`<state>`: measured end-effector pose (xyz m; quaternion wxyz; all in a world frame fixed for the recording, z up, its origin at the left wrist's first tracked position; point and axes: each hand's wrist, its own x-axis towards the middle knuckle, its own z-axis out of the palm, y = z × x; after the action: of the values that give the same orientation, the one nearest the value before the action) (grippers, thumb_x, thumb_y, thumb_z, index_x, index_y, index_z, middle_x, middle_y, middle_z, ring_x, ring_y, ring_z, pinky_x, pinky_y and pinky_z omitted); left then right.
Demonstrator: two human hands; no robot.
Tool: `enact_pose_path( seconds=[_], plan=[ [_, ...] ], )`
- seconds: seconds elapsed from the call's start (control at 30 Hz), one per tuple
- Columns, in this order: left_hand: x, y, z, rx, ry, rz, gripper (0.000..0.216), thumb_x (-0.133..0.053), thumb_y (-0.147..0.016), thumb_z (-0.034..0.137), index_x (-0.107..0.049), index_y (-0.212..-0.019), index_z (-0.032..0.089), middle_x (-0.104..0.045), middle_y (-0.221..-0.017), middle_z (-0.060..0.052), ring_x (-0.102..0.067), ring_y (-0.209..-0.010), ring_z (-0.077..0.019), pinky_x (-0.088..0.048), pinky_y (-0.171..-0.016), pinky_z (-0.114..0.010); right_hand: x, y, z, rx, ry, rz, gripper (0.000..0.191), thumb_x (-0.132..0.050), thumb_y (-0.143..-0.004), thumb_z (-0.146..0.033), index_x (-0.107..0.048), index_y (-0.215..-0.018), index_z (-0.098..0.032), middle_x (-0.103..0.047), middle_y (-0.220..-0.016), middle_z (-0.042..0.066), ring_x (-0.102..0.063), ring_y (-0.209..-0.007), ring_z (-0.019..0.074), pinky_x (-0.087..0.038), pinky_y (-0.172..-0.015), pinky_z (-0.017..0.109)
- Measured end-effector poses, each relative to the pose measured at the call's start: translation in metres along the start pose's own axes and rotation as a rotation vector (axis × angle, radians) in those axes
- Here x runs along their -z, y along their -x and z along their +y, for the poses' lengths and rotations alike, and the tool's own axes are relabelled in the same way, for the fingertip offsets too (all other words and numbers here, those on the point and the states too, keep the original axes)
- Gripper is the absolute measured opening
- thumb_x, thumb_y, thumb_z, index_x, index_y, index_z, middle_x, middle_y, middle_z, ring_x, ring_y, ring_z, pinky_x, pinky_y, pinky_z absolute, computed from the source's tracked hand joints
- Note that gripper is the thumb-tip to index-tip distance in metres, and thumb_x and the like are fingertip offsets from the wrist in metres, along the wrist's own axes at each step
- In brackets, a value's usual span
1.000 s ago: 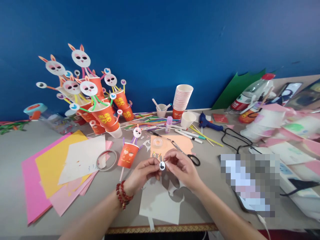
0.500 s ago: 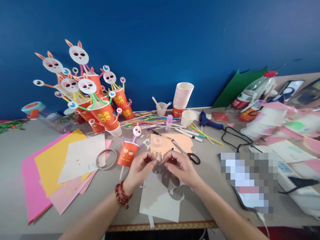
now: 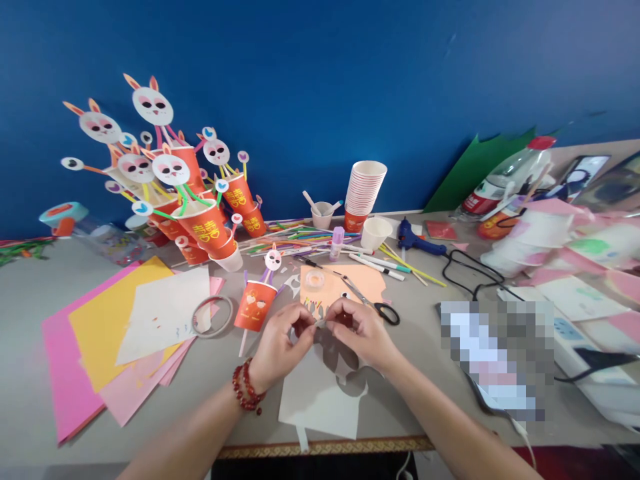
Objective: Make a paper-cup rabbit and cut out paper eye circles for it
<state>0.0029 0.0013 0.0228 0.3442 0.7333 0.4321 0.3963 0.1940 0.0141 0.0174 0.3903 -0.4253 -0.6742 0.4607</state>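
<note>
My left hand [image 3: 287, 340] and my right hand [image 3: 357, 333] meet over the table, fingertips closed in a pinch on a small pale strip [image 3: 321, 323]. Whether the strip is paper or tape I cannot tell. Below them lies a white sheet [image 3: 320, 407] with round cut-outs along its edge. Just beyond the fingers is an orange paper [image 3: 370, 280] with a tape roll [image 3: 315, 280] on it. Scissors [image 3: 385, 313] rest beside my right hand. Left of my left hand, a red paper cup [image 3: 255, 307] with a small rabbit head lies tilted on a stick.
Stacked rabbit cups [image 3: 203, 223] stand at the back left, near coloured paper sheets [image 3: 95, 333] and a grey tape ring [image 3: 213, 317]. Behind are a cup stack [image 3: 367, 190], a glue stick [image 3: 337, 243] and a blue glue gun [image 3: 420, 240]. A phone [image 3: 490, 360] lies right.
My fingertips have shifted slightly, and the pale strip between them shows more clearly. The camera view has moved a little; the things on the table stay in place.
</note>
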Motion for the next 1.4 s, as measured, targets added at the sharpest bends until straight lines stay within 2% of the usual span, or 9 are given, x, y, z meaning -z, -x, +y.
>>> enact_pose_path(
  seconds=[0.1,0.27,0.37,0.6,0.97,1.4],
  plan=[
    [-0.0007,0.0005,-0.0020,0.006,0.018,0.006,0.011,-0.053,-0.084,0.010,-0.051,-0.078,0.019,-0.054,-0.075,0.000,-0.051,-0.068,-0.0131,-0.042,-0.064,-0.024,-0.0013,0.0015,-0.0020,0.089,0.119,0.047,0.006,-0.055,-0.084,-0.015,-0.058,-0.082,-0.020,-0.061,-0.076,0.001,-0.056,-0.065,0.0136,-0.043,-0.058,0.024],
    [-0.0030,0.0015,-0.0038,0.019,0.050,0.040,0.013,-0.052,-0.083,0.007,-0.052,-0.078,0.019,-0.055,-0.075,0.001,-0.051,-0.068,-0.0124,-0.042,-0.063,-0.023,-0.0046,0.0054,-0.0067,0.346,0.356,0.147,0.008,-0.056,-0.086,-0.013,-0.059,-0.089,-0.020,-0.061,-0.087,0.004,-0.054,-0.066,0.0144,-0.045,-0.062,0.028],
    [-0.0039,0.0022,-0.0029,0.010,0.047,0.044,0.013,-0.052,-0.082,0.007,-0.053,-0.078,0.019,-0.055,-0.075,0.001,-0.051,-0.068,-0.0123,-0.042,-0.063,-0.023,-0.0061,0.0072,-0.0076,0.406,0.435,0.179,0.008,-0.057,-0.087,-0.013,-0.060,-0.090,-0.020,-0.062,-0.087,0.005,-0.057,-0.071,0.0166,-0.046,-0.065,0.029],
    [-0.0051,0.0022,-0.0011,-0.021,0.030,0.018,0.010,-0.052,-0.086,0.011,-0.054,-0.080,0.019,-0.055,-0.076,-0.001,-0.053,-0.070,-0.0140,-0.043,-0.065,-0.025,-0.0069,0.0075,-0.0060,0.414,0.462,0.125,0.007,-0.055,-0.089,-0.016,-0.060,-0.087,-0.021,-0.064,-0.085,0.007,-0.061,-0.083,0.0211,-0.049,-0.072,0.032],
    [-0.0026,0.0013,0.0025,-0.053,-0.025,-0.010,0.011,-0.052,-0.087,0.011,-0.054,-0.080,0.019,-0.056,-0.076,-0.002,-0.053,-0.071,-0.0151,-0.043,-0.066,-0.026,-0.0050,0.0066,-0.0079,0.425,0.508,0.073,0.010,-0.053,-0.090,-0.016,-0.061,-0.089,-0.021,-0.065,-0.084,0.007,-0.060,-0.082,0.0213,-0.048,-0.073,0.033],
    [-0.0004,0.0014,0.0054,-0.051,-0.018,-0.055,0.013,-0.050,-0.085,0.008,-0.051,-0.077,0.020,-0.053,-0.075,-0.001,-0.051,-0.070,-0.0147,-0.042,-0.065,-0.025,-0.0018,0.0037,-0.0060,0.448,0.490,0.014,0.012,-0.051,-0.090,-0.016,-0.060,-0.084,-0.021,-0.064,-0.079,0.006,-0.059,-0.076,0.0195,-0.046,-0.068,0.030]
  ],
)
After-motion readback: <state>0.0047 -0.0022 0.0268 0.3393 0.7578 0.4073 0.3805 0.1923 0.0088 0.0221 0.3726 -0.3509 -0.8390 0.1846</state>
